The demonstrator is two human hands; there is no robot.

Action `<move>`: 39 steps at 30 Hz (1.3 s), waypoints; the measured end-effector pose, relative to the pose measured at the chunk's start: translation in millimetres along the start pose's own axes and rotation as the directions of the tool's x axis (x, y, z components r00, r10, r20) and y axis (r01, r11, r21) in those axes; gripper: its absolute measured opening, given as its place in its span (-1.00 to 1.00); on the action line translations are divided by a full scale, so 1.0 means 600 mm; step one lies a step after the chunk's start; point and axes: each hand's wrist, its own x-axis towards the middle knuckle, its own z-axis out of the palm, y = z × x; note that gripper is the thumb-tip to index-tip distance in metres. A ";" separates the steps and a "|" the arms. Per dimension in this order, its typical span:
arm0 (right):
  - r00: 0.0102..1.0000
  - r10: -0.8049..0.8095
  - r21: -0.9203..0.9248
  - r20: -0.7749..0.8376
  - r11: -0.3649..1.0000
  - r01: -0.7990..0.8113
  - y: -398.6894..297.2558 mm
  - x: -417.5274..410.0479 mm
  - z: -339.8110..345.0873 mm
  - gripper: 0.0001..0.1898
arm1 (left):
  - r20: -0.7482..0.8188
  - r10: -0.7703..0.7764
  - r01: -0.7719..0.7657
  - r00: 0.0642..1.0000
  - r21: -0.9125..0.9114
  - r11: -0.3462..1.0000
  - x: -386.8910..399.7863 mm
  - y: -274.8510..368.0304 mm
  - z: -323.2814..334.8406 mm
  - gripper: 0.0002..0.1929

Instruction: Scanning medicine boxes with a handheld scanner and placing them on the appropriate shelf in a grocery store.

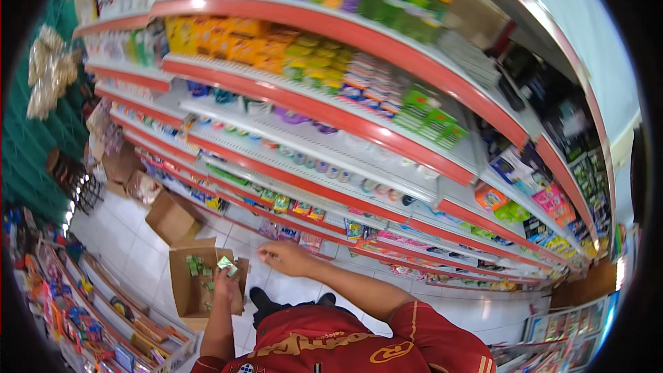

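My left hand [226,281] is closed around a small green and white box [227,266], held over an open cardboard carton [181,290]. Inside that carton lie several more small green boxes [194,265], some at the back and some lower down. My right hand [282,258] is over the tiled floor, right of the carton, with its fingers curled and no object visible in it. Whether its fingertips touch each other is too small to tell. Beyond it stands the shop shelving [331,166] with red-edged shelves.
Green boxes [430,119] stand at the right end of an upper shelf, beside toothpaste-like boxes [370,85]. A second open carton [171,217] adjoins the first. A low display rack [103,300] with packaged goods stands at left. A green curtain [31,155] hangs behind. White floor tiles [129,238] surround the cartons.
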 end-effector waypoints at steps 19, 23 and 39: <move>0.676 -0.435 -0.762 -0.595 0.573 -0.302 -0.343 -0.135 -0.787 -0.67 | 0.530 -0.296 0.105 0.795 0.360 0.927 -0.236 -0.201 0.593 -0.65; 0.597 -0.555 -0.660 -0.580 0.749 0.055 -0.387 -0.223 -0.705 -0.72 | 0.550 -0.265 0.108 0.792 0.301 0.947 -0.263 -0.117 0.620 -0.66; 0.916 0.229 0.467 -0.330 0.883 -0.053 -0.057 -0.347 -0.295 -0.68 | 0.621 0.051 -0.229 0.783 0.211 0.950 -0.322 -0.022 0.667 -0.23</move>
